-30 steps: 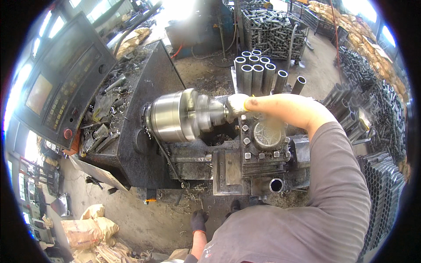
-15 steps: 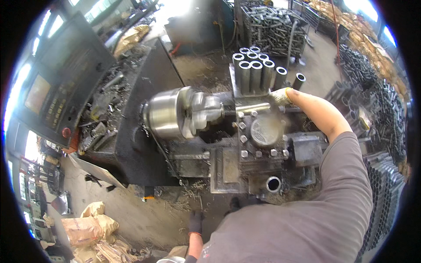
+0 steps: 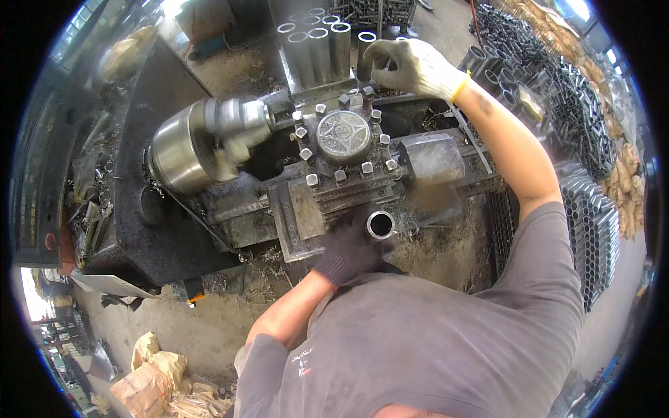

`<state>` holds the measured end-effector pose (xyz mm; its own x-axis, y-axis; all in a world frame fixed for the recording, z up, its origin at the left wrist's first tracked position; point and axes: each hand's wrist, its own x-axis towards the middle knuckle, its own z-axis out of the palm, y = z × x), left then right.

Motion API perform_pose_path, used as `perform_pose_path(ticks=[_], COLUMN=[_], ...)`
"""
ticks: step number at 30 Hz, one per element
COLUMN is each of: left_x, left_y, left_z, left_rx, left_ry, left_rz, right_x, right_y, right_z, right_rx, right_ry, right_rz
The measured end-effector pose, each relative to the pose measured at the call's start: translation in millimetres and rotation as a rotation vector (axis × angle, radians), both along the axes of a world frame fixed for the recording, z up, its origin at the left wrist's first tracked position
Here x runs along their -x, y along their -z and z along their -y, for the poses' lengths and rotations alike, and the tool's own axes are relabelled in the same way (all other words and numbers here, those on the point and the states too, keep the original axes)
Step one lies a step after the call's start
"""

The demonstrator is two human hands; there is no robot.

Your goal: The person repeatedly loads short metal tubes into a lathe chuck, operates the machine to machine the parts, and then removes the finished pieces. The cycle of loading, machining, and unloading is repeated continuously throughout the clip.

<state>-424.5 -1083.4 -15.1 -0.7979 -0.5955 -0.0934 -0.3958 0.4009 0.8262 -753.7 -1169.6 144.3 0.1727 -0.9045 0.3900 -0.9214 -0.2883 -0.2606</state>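
Note:
My left hand (image 3: 350, 249), in a dark glove, is at a short metal tube (image 3: 380, 224) standing upright at the lathe's near side. Its fingers close about the tube's left side, partly lost against the dark machine. Over the lathe's far side is my right hand (image 3: 416, 68), in a white glove with a yellow cuff. Its fingers curl toward the thumb, leaving a visible gap, beside an upright tube (image 3: 366, 56). Between my hands sits a round-topped, bolted tool post (image 3: 343, 136). To its left the steel chuck (image 3: 182, 146) has blurred jaws.
Several upright tubes (image 3: 317, 52) stand on a plate behind the tool post. Stacked tubes (image 3: 589, 230) and heaps of metal parts (image 3: 557, 90) lie at the right. Metal chips and scraps (image 3: 90, 209) fill the left side. Paper sacks (image 3: 150, 380) lie on the floor at lower left.
My left hand has risen from low beside my body to the near tube. My right hand has left the tool post's far side for the upright tubes. The view has shifted.

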Motion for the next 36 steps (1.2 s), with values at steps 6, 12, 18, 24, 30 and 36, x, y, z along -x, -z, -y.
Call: perform_pose_path(ticks=[6,12,18,24,30,36], left_x=[5,-9,-105,-196,-315,-389], left_y=[-38,-139,-109,45,150,154], left_z=[22,76,103,69,56,58], left_rx=[-0.557,-0.649,0.128,-0.467,-0.197,-0.492], left_ry=[-0.136,-0.045,-0.522,-1.017,-1.851,-1.690], left_rz=[-0.045,-0.215,0.004,-0.378,-0.846,-1.038], right_x=[-105,-130,-76,-49,-12,-5], right_y=[-70,-63,-62,18,109,142], right_z=[-85,-49,41,109,139,148], right_rx=[-0.012,0.300,-0.056,-0.528,-0.593,-0.639], right_ry=[-0.222,-0.442,0.057,0.127,-0.148,-0.229], right_rz=[-0.628,-0.579,-0.572,-0.586,-0.156,-0.241])
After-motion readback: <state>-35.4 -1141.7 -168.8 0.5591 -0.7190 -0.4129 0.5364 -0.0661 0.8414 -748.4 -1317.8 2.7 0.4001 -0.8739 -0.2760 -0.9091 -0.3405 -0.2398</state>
